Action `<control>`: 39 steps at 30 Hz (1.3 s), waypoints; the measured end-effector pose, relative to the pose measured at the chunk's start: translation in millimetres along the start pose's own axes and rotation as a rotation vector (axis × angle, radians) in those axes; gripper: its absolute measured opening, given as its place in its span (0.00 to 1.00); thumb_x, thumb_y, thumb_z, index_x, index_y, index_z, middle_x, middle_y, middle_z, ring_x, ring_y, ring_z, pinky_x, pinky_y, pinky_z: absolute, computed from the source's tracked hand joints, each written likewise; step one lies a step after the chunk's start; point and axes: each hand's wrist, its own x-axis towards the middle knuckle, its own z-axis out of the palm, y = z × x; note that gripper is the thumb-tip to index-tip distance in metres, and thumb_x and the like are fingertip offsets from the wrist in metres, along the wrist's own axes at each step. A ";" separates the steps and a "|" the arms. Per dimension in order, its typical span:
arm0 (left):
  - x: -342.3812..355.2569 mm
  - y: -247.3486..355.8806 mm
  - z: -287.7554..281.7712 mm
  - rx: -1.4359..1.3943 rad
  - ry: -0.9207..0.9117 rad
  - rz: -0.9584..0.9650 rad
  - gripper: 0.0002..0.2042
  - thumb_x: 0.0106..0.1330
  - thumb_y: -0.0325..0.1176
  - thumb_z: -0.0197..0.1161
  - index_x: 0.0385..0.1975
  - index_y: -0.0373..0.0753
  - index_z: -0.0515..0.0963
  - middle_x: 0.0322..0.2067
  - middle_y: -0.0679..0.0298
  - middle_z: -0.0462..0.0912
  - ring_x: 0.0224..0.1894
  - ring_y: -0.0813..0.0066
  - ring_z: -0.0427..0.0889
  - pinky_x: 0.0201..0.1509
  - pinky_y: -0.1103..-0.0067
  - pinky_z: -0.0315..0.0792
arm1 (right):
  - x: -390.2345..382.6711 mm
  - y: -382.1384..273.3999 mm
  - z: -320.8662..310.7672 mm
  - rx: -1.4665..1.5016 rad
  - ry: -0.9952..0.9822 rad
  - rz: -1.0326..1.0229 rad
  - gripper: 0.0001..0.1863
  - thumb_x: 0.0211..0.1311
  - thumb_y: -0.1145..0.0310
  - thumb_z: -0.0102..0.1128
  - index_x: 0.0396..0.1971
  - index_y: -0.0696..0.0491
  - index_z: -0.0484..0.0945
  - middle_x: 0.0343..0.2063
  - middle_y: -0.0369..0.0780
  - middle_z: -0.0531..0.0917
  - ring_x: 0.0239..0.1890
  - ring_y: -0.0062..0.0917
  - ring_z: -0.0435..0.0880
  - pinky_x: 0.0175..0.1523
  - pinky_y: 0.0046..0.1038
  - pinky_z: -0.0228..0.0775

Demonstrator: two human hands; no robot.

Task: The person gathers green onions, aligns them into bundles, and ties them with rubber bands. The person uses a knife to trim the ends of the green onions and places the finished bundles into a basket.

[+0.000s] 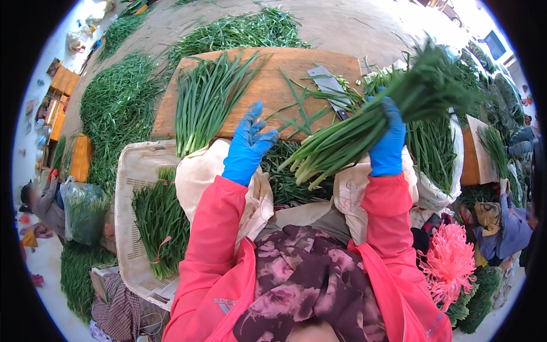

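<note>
In my right hand [388, 137], gloved in blue, is a thick bunch of garlic chives [347, 137]. Its pale stem ends point down and left over my lap, while the leafy tops, blurred, reach up to the right. My left hand [249, 139], also in a blue glove, hovers empty with fingers apart in front of the wooden board [228, 57]. Just beyond it, a loose pile of chives [213, 94] lies on the board's left side. A cleaver [329, 85] with a dark handle rests at the board's right, among cut scraps [305, 108].
At my left stands a cream plastic crate [128, 211] holding tied chive bundles [159, 222]. More chives fill a white bag [450, 165] at the right. Pink ties [449, 262] hang by my right elbow. Heaps of leaves [117, 114] cover the floor, and other people [45, 199] sit nearby.
</note>
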 end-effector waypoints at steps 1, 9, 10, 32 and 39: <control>-2.4 18.3 2.2 0.009 -0.049 0.034 0.39 0.54 0.27 0.68 0.67 0.46 0.54 0.64 0.62 0.61 0.61 0.67 0.64 0.60 0.74 0.63 | -10.6 0.4 24.0 -0.091 -0.069 -0.026 0.12 0.52 0.71 0.66 0.36 0.58 0.81 0.32 0.37 0.83 0.33 0.24 0.82 0.41 0.27 0.75; -41.6 57.6 -15.6 -0.078 0.121 0.215 0.52 0.47 0.34 0.75 0.69 0.40 0.43 0.63 0.59 0.61 0.63 0.64 0.61 0.67 0.69 0.55 | -91.9 61.2 148.5 -0.940 -0.784 -0.459 0.20 0.46 0.61 0.65 0.40 0.50 0.74 0.29 0.45 0.81 0.33 0.45 0.82 0.36 0.42 0.74; -47.6 57.4 -26.2 -0.187 0.248 0.086 0.48 0.50 0.33 0.73 0.68 0.40 0.46 0.61 0.59 0.64 0.62 0.65 0.63 0.67 0.70 0.56 | -99.3 72.9 157.5 -1.061 -0.785 -0.539 0.13 0.49 0.64 0.61 0.36 0.49 0.74 0.27 0.44 0.81 0.31 0.42 0.82 0.33 0.41 0.74; -57.5 -5.4 -181.3 -0.770 0.674 -0.090 0.11 0.66 0.34 0.55 0.45 0.40 0.77 0.37 0.63 0.81 0.44 0.69 0.78 0.60 0.66 0.69 | -103.7 58.1 64.6 -0.977 -0.641 -0.427 0.11 0.54 0.72 0.61 0.39 0.54 0.78 0.40 0.38 0.82 0.41 0.29 0.81 0.46 0.27 0.73; -50.3 -12.7 -179.9 -0.772 0.630 -0.096 0.10 0.65 0.34 0.55 0.43 0.40 0.78 0.36 0.62 0.81 0.41 0.68 0.78 0.60 0.66 0.69 | -100.9 73.7 -12.9 -0.557 -0.485 0.488 0.34 0.56 0.80 0.58 0.65 0.53 0.59 0.57 0.35 0.71 0.41 0.13 0.73 0.43 0.18 0.70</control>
